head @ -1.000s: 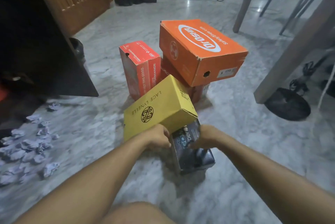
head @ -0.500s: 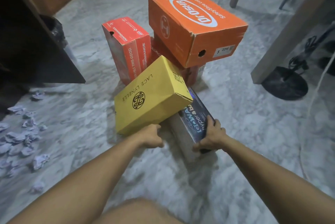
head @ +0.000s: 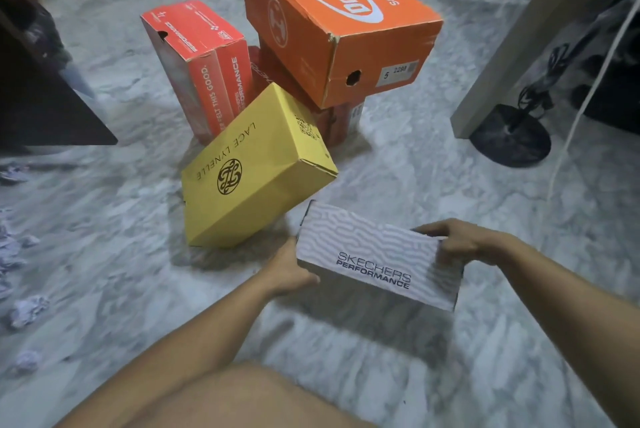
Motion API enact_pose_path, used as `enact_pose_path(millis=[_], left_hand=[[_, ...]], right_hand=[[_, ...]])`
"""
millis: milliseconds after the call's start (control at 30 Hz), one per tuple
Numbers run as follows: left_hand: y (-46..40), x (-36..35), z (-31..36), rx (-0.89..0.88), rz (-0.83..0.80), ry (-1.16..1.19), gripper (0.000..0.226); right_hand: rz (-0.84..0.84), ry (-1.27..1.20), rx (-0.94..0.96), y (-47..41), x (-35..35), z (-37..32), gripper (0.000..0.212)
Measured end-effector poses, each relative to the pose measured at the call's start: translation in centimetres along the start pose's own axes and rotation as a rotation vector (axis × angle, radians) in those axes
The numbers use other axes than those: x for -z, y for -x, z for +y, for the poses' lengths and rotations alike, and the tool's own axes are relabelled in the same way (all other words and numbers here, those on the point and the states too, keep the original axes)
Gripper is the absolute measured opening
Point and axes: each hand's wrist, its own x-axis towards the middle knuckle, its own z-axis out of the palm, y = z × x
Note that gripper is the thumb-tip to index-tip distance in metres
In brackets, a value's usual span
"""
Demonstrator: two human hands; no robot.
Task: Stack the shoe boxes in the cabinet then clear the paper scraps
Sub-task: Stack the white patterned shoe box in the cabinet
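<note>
At the far left edge a dark cabinet (head: 41,98) shows only as a black panel; nothing inside it can be made out. Near it, along the left side of the marble floor (head: 398,178), lie crumpled paper scraps (head: 27,310); about five show, some cut off by the edge and blurred.

Further right stand the shoe boxes, five in all, every one closed, so their contents cannot be told. The red box (head: 204,64) stands on end, far and left of the group. Just near of it the yellow box (head: 256,164) sits tilted, its far end leaning toward the red box and the stack behind. To the right, the large orange box (head: 332,19) rests on top of a darker red box (head: 332,116), mostly hidden beneath it.

Nearest of all, the white patterned box (head: 377,254), marked Skechers Performance, is held above the floor, just beside the yellow box but apart from it. The left hand (head: 287,272) cups its left end, fingers curled underneath. The right hand (head: 460,240) grips the far right end, thumb along the far edge and fingers bent over the lid.

At the far right are a pale table leg (head: 526,33) and a black round stand base (head: 512,137).
</note>
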Motion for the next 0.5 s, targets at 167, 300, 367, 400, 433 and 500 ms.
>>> enact_pose_path(millis=[167, 300, 367, 400, 433, 500], left_hand=[[0.3, -0.2, -0.5, 0.036, 0.007, 0.183, 0.07], [0.5, -0.1, 0.0, 0.054, 0.015, 0.254, 0.066], [0.8, 0.0, 0.5, 0.047, 0.035, 0.263, 0.058], [1.0, 0.2, 0.9, 0.043, 0.045, 0.268, 0.053], [1.2, 0.4, 1.5, 0.042, 0.056, 0.278, 0.048], [1.8, 0.8, 2.6, 0.034, 0.096, 0.321, 0.038]], right_hand=[[0.35, -0.291, -0.128, -0.3, -1.0, 0.3, 0.071], [0.367, -0.393, -0.208, 0.3, -2.1, 0.6, 0.055], [0.433, -0.369, -0.181, 0.9, -2.0, 0.7, 0.069], [0.467, -0.343, -0.163, 1.3, -1.8, 0.8, 0.073], [0.484, -0.34, -0.151, 1.8, -1.4, 0.9, 0.074], [0.454, -0.379, -0.129, 2.7, -0.6, 1.1, 0.071]])
